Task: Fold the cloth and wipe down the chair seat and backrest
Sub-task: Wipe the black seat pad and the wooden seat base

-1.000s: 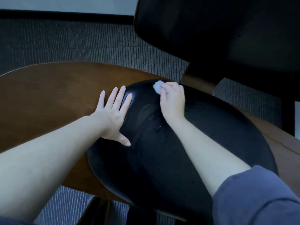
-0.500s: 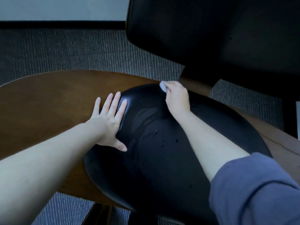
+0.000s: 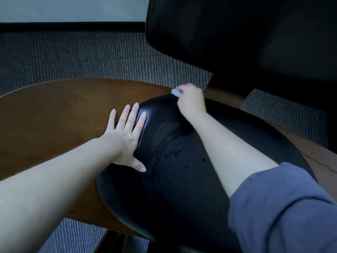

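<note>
Right hand point(image 3: 190, 101) pinches cloth point(image 3: 175, 92) (bunched, poking left) at seat point(image 3: 182, 189) edge.

Cloth point(image 3: 175, 92): small pale wad, mostly hidden, only a bit pokes out of the right hand point(image 3: 191, 102), which grips it at the far rim of the seat pad. Chair seat point(image 3: 182, 189): black glossy oval cushion w/ wet streaks & droplets near the middle, set in a brown curved wooden shell point(image 3: 54, 121) showing on its left & far side. Backrest point(image 3: 237, 37): black, smooth, top right, beyond the seat; too dark for detail.
</note>
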The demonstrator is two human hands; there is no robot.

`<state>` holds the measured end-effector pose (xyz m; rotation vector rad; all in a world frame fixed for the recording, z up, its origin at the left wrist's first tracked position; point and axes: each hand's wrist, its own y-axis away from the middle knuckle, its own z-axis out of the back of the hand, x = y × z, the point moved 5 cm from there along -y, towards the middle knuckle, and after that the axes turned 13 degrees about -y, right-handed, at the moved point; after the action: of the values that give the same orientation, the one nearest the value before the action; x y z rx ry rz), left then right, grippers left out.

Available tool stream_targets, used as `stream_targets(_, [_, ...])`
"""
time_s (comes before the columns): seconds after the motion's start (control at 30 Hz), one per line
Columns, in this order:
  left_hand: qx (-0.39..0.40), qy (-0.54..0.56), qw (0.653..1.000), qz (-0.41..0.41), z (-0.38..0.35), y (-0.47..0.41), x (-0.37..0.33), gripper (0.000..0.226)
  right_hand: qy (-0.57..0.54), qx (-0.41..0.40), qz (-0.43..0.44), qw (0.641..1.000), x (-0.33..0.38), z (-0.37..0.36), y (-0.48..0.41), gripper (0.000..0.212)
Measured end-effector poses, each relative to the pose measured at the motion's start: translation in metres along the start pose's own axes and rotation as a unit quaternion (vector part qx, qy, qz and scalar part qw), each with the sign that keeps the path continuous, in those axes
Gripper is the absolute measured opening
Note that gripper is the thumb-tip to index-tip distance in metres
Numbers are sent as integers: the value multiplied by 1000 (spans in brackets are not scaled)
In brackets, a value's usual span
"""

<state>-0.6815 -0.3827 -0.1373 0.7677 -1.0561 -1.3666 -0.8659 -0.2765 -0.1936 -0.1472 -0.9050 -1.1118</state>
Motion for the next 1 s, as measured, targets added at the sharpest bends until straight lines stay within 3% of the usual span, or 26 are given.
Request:
stream_targets(0.1, [-4,2,1000,3,-1,0,0,146,-21,56,62,996,15,-11,3,26])
stream_targets(0.17, [-7,1,1000,2,-1,0,1,147,-8,40,64,997,-4,5,2,29])
stream_targets(0.23, [-6,4,1000,1,-2,1,1,147,23,-17,19,999,-43,33,5,35])
stream_targets(0.4, [-4,10,1000,1,-1,0,1,146,71,-111,-105,986,-107,81,30,26])
stream_targets(0.47, [-2,11,1000,0,0,1,1,146,26,-143,-91,985,-84,64,33,30])
stream_targets(0.57, [-6,10,1000,0,-1,1,1,147,-81,-128,53,987,-14,16,47,31])
stream_targets(0.63, [-15,14,1000,-1,-2,1,1,147,-124,-89,140,978,24,-11,71,27])
stream_targets(0.73, [-35,14,999,-12,-3,3,1,146,-139,4,198,970,30,-20,94,25])
stream_targets(0.8, [-60,18,998,-27,-4,4,3,145,-140,-19,165,976,9,-6,84,24])
stream_targets(0.9, [-92,49,994,-46,-5,6,6,144,-172,-129,20,976,-10,5,65,23])
stream_targets(0.93, [-101,61,992,-52,-5,6,6,142,-176,-145,13,974,0,-1,69,25])
stream_targets(1.0, [-119,85,987,-67,-4,9,9,140,-190,-110,78,972,28,-19,95,23])
